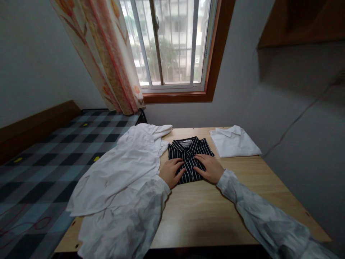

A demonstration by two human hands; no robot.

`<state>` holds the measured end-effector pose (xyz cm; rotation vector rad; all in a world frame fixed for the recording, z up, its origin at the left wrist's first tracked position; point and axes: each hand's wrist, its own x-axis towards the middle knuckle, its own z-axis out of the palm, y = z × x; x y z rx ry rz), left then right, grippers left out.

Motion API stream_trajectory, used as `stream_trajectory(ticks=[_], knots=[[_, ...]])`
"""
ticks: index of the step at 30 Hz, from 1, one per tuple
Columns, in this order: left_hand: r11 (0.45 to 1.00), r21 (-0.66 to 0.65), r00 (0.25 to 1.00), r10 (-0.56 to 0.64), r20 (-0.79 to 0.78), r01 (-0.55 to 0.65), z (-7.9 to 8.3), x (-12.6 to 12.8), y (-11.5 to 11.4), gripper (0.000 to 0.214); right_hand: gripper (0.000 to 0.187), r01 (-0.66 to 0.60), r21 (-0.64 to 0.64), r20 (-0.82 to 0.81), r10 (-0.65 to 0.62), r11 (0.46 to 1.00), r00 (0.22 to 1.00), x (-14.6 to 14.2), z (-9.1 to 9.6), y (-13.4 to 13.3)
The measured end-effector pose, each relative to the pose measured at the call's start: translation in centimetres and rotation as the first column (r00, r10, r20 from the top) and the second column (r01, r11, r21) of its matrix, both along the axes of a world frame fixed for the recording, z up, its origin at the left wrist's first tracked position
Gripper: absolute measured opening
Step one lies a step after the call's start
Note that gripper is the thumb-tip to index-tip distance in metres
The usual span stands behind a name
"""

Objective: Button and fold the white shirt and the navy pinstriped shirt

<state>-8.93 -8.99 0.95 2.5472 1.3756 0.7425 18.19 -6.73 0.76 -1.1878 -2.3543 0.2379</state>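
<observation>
A black shirt with white stripes [189, 163] lies folded on the wooden table [199, 212], its collar toward the window. My left hand [171, 172] rests on the left side of this shirt with its fingers stretched out. On the right side, my right hand [210, 168] lies flat with fingers spread. Both palms face down, and neither hand grips the cloth. Left of the striped shirt, a loose white garment [118, 169] is spread over the table and hangs past its left edge. A folded white shirt [234, 142] sits at the back right.
A bed with a checked cover [61, 158] adjoins the table on the left. Beyond the table are a window [175, 46] and a flowered curtain [107, 54]. A thin cable [296, 111] runs down the right wall, below a wooden cabinet [304, 27].
</observation>
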Motion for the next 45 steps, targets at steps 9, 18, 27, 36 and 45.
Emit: stream_trajectory(ticks=[9,18,27,36,45], knots=[[0.978,-0.206,0.976,0.071,0.205,-0.028,0.0,2.9,2.7,0.016,0.014,0.118,-0.117,0.018,-0.117,0.986,0.993,-3.7,1.3,0.9],[0.973,-0.229,0.948,0.047,0.314,0.027,-0.8,2.4,2.7,0.007,0.010,0.120,-0.108,-0.064,-0.127,0.987,0.990,-3.7,-0.6,0.9],[0.968,-0.236,0.941,0.152,0.301,-0.081,-0.5,3.1,2.1,0.009,0.014,0.124,-0.164,-0.342,-0.174,0.979,0.924,-3.7,-1.2,0.8],[0.967,-0.249,0.942,0.130,0.309,-0.052,-0.5,3.0,2.4,0.008,0.008,0.134,-0.155,-0.239,-0.169,0.979,0.956,-3.8,-1.4,1.1],[0.965,-0.258,0.937,0.131,0.325,-0.045,-0.4,3.1,2.5,0.009,0.005,0.137,-0.132,-0.190,-0.160,0.982,0.969,-3.6,-1.4,0.9]])
